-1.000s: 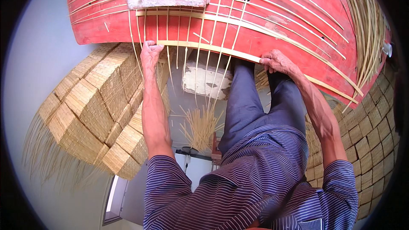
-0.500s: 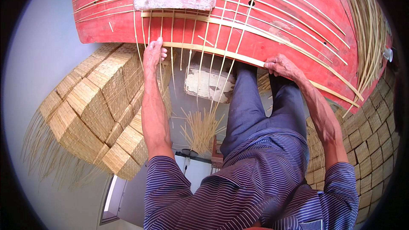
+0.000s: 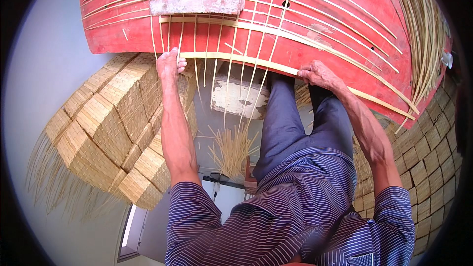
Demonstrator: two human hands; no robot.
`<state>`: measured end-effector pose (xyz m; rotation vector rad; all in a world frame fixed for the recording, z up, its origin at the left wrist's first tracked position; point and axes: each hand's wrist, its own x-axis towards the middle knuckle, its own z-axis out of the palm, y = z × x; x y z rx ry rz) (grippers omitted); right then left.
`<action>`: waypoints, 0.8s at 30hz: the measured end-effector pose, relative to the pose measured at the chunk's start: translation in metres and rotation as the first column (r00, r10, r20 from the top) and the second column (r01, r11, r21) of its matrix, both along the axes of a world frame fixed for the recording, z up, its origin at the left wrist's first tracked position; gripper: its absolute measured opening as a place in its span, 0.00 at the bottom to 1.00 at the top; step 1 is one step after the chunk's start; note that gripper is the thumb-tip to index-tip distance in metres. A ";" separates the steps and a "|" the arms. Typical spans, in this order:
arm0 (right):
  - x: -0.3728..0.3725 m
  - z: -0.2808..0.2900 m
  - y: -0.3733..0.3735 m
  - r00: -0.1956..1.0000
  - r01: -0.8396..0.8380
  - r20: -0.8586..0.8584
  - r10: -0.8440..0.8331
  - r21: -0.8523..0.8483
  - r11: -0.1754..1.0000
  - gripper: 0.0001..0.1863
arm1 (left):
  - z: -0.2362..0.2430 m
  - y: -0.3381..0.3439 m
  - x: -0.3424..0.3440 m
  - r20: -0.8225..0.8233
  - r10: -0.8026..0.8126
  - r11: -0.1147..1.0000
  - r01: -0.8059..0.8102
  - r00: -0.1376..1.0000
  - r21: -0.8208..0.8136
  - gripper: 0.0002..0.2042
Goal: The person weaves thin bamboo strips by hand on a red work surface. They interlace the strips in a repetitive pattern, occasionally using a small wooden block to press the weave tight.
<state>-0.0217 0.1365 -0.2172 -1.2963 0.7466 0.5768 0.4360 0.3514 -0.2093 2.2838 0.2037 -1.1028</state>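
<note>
On a red board (image 3: 325,24) lies an open lattice of pale, thin strips (image 3: 251,0), with several ends hanging over the near edge. A whitish oblong block (image 3: 196,3) rests on the lattice. A wider flat strip (image 3: 252,60) runs along that edge. My left hand (image 3: 170,64) is closed at its left part, thumb up among the upright strips; exactly which strips are between the fingers is hard to make out. My right hand (image 3: 315,75) grips the flat strip farther right, fingers curled at the board's edge.
Woven straw-coloured box shapes (image 3: 103,123) are stacked below left, more woven pieces (image 3: 428,162) at right. A bundle of long strips (image 3: 414,34) lies on the board's right. Below are a flaking white block (image 3: 236,98), loose strips (image 3: 229,152) and my legs.
My left thumb has lifted from its bent grip of a second ago to point upward. Both hands and the board shifted slightly right in view, then back left.
</note>
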 end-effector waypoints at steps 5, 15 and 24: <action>0.010 0.003 0.001 0.999 -0.028 0.026 0.030 -0.088 0.996 0.16 | 0.004 0.005 0.009 -0.075 0.054 0.998 -0.057 0.996 -0.041 0.11; 0.017 -0.006 0.008 0.958 0.157 -0.243 -0.152 -0.001 0.988 0.24 | -0.006 0.001 0.015 -0.045 0.078 0.994 -0.074 0.996 0.081 0.08; 0.032 0.012 0.007 0.966 0.035 -0.238 -0.102 -0.269 0.962 0.19 | -0.010 0.019 0.027 -0.016 0.047 0.999 -0.048 0.999 -0.024 0.07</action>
